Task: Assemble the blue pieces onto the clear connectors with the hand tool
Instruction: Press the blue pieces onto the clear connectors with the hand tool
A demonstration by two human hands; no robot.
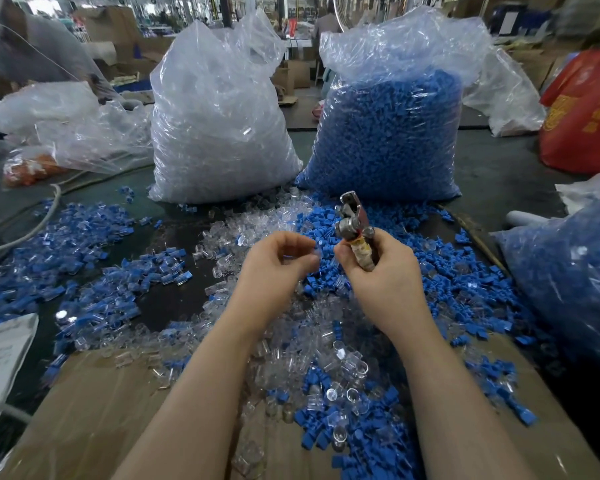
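Our right hand [378,268] grips the metal hand tool [355,226], head tilted up and away. Our left hand [278,261] is just beside it, fingers curled, pinching a small clear connector [310,249] w/ blue, blurred. Loose blue pieces [458,289] lie nearer the right hand on the worktop [174,303]. No legible writing.

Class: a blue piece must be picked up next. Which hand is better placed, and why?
Probably the left hand: it pinches only something small. The right hand is wrapped around the hand tool.
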